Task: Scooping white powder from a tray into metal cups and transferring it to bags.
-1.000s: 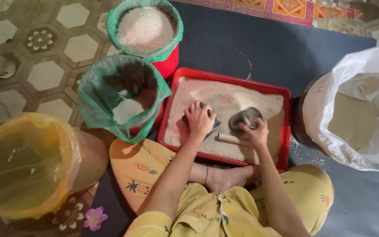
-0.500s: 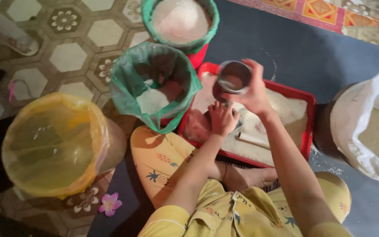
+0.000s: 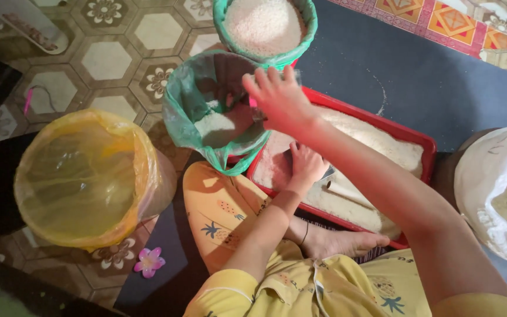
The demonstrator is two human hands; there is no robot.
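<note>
My right hand (image 3: pixel 280 100) hangs over the green-lined bucket (image 3: pixel 177 111), shut on a small cup that it mostly hides and that is tipped toward the white rice (image 3: pixel 218 126) inside. My left hand (image 3: pixel 305 167) lies palm down on the rice in the red tray (image 3: pixel 406 138), fingers curled over a flat grey piece (image 3: pixel 327 174) whose edge pokes out. A pale stick (image 3: pixel 347 191) lies on the tray's rice beside that hand.
A second green-lined bucket (image 3: pixel 265 23) full of rice stands at the top. A yellow-lined bucket (image 3: pixel 77 176) sits at the left, a white sack (image 3: pixel 494 176) of grain at the right. My bare foot (image 3: pixel 347 240) rests against the tray's near edge. A pink flower (image 3: pixel 149 261) lies on the tiles.
My right hand lifted the cup out of the tray and carried it left, over the green-lined bucket, where it now tips. The left hand stayed on the tray's rice.
</note>
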